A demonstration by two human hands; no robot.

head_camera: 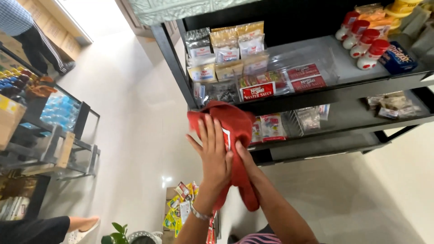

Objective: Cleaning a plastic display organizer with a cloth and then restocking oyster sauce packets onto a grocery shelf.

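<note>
A red cloth (235, 124) is bunched up in front of a black shelf unit (174, 63), held between both of my hands. My left hand (212, 156) lies flat against its near side with the fingers spread, a bracelet on the wrist. Most of my right hand (242, 158) is hidden under the cloth; only the thumb and wrist show, gripping from the right. The cloth's tail hangs down over my right forearm. Just behind the cloth, the shelves hold red sauce sachets (257, 90) and other packets (226, 47).
White bottles with red caps (368, 45) and a blue box (398, 58) stand on the shelf at right. A carton of colourful sachets (183, 208) sits on the pale floor. At left is another rack (58, 135) with bottles. A person (27, 31) stands far back, and someone's foot (83, 226) is nearby.
</note>
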